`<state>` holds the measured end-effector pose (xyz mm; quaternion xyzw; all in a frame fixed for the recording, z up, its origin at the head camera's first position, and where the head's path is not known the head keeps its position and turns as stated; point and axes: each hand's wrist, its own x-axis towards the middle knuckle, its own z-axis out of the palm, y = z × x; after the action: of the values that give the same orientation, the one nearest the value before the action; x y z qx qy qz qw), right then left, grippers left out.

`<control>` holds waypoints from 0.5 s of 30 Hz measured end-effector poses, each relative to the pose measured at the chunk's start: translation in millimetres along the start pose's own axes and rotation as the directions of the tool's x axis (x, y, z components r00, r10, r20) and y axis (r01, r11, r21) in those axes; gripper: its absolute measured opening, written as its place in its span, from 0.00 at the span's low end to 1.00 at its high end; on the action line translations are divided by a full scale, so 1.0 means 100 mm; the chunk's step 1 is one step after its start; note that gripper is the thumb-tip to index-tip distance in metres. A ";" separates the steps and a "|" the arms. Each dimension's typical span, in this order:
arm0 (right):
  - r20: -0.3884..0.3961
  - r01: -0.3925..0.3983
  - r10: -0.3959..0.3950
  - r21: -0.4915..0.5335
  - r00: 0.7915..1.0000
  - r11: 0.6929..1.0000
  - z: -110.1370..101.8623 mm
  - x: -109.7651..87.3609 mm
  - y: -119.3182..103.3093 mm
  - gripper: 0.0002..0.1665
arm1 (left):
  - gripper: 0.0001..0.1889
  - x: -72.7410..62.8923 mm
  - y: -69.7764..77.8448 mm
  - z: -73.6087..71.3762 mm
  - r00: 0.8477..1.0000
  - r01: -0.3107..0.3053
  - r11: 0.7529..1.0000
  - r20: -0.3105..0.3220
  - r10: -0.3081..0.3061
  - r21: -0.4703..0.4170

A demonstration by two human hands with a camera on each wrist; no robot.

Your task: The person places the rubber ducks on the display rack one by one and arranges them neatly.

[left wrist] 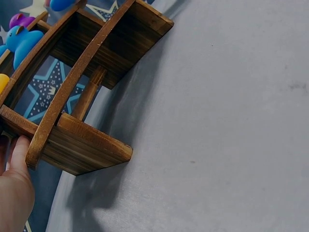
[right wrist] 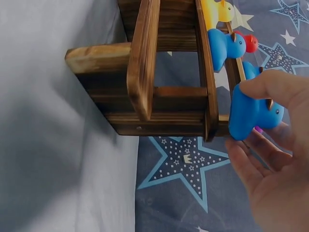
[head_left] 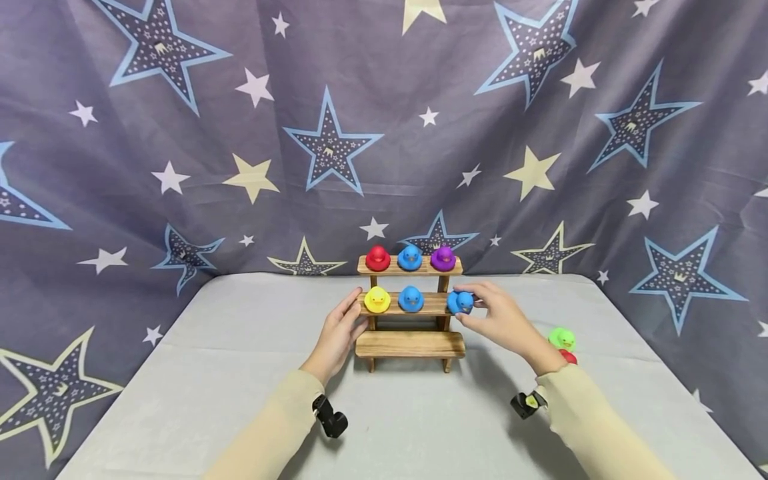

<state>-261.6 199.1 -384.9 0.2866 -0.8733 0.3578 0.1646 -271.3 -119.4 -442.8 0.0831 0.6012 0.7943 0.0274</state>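
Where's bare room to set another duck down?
Free: bottom shelf; table left of the left hand; table in front, between the wrist cameras. Crowded: top shelf, three ducks; middle shelf, two, plus the blue duck held by the right hand at one end; table beside the right wrist, green duck and partly hidden red duck.

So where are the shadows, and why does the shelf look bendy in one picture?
Head view: soft shadow on the tabletop beside the right sleeve; left wrist view: dark shadow beside the wooden shelf, which looks curved, probably from the lens, since it looks straight in the head view; right wrist view: wide, fuzzy-edged shadows across the tabletop.
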 end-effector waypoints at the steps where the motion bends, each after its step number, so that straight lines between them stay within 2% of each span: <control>1: -0.001 0.000 0.000 0.004 1.000 1.000 0.01 0.01 -0.01 0.31 | 0.27 0.00 0.00 0.00 1.000 0.000 1.000 0.002 0.000 -0.001; 15: 0.001 -0.036 0.036 0.048 0.999 0.998 0.13 0.10 -0.01 0.30 | 0.27 0.01 0.00 0.01 1.000 -0.004 1.000 0.003 0.004 0.000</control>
<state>-270.1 185.5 -388.4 0.2746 -0.8695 0.3818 0.1512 -272.3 -118.7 -442.4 0.0857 0.6012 0.7941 0.0268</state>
